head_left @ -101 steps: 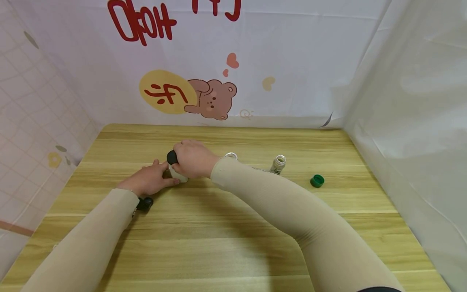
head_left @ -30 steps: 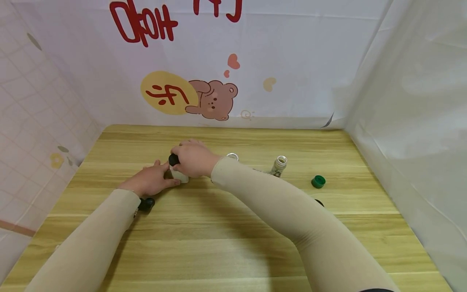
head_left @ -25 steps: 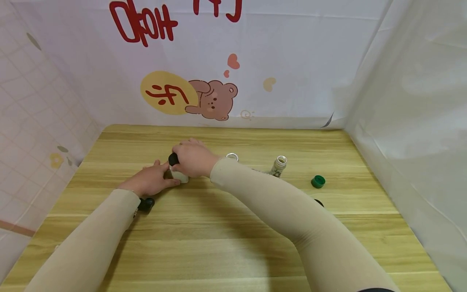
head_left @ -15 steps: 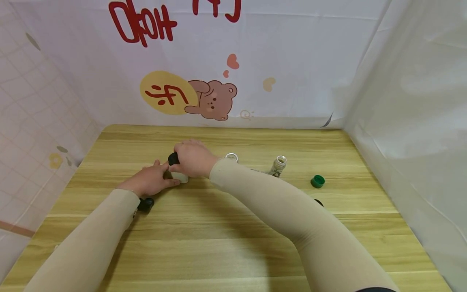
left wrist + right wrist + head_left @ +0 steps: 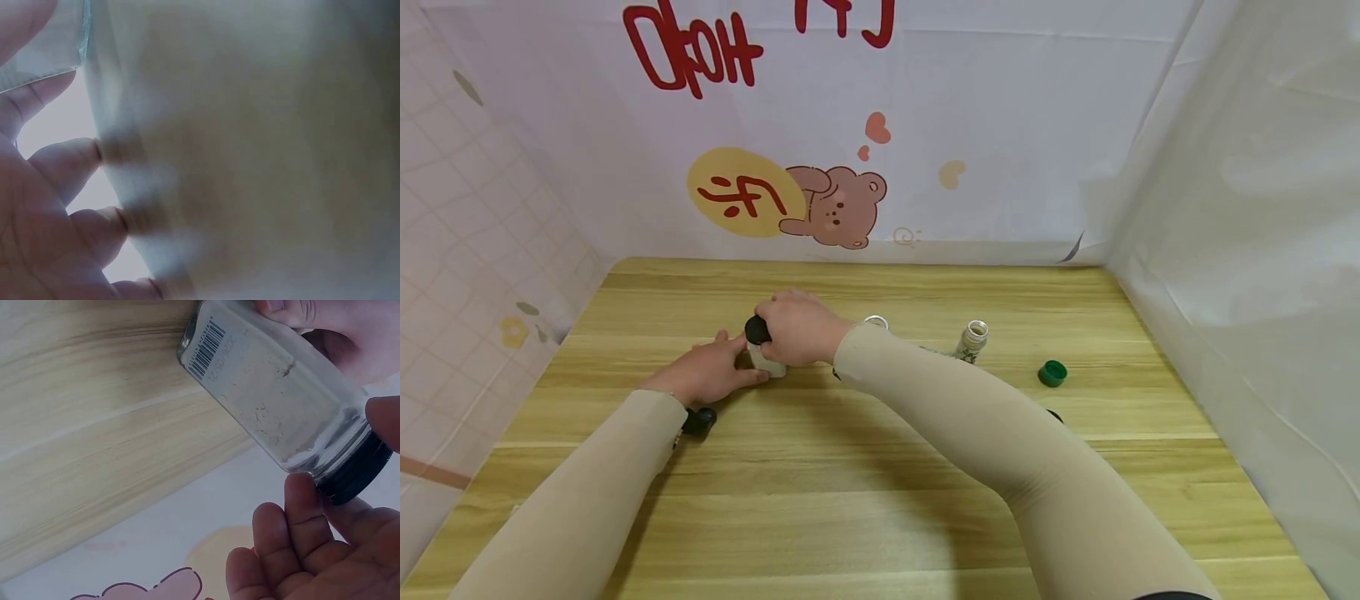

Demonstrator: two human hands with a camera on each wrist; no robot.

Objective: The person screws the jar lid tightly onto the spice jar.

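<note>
Head view takes in the whole surface (image 5: 850, 517), and from where I stand both hands meet over one small glass jar (image 5: 767, 362) on its far left part. The right hand (image 5: 801, 327) is closed about the jar's black lid (image 5: 757, 330), while the left hand (image 5: 707, 371) holds the glass low down, thumb to the near side.

Only the right wrist view shows the jar's flank properly: a barcode (image 5: 207, 349) near the base, a faint line of printed figures beside it, and the lid seated on the neck. There the right thumb rests at one side of the lid and fingertips come up at the other; the left thumb presses the glass.

Left wrist view catches just a corner of the glass, between the left thumb and first finger; the other three fingers are spread apart, their tips beside a blurred brown expanse. Whether they touch it, I cannot tell.

Head view alone has the rest: an uncapped bottle (image 5: 972, 342), a round rim (image 5: 876, 319) behind the right sleeve (image 5: 955, 408), and a green cap (image 5: 1052, 373) farther right.
</note>
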